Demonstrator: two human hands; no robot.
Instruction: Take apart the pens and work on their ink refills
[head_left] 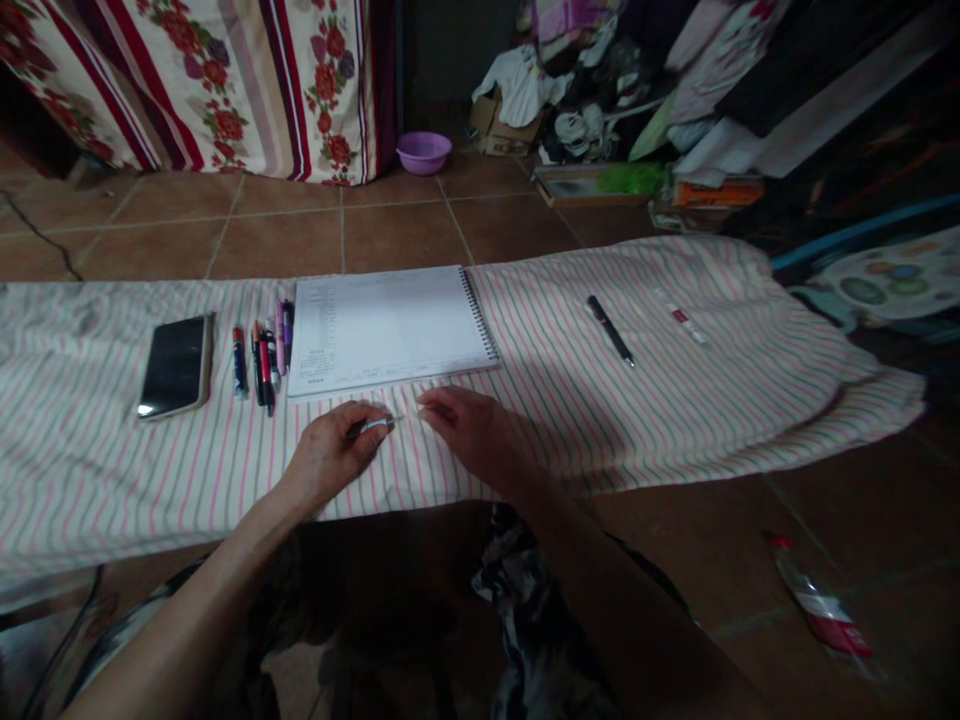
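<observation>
My left hand (330, 448) is closed around a slim, pale pen-like piece (375, 425) with a dark part near the palm. Its thin end points right, toward my right hand (469, 428). That hand is pinched at the fingertips, and whatever lies between them is too small to make out. Only a narrow gap separates the two hands, just in front of the spiral notebook (405, 320). The notebook lies open on a blank-looking white page with printed margins. Farther right, a black pen (611, 332) rests on the striped cloth (540, 440).
Left of the notebook lie several pens (264, 370) and a dark-screened phone (176, 365). A small clear piece with a red label (681, 316) is at the right. On the tiled floor are a plastic bottle (821, 605), a purple basin (424, 153) and a cardboard box (499, 130).
</observation>
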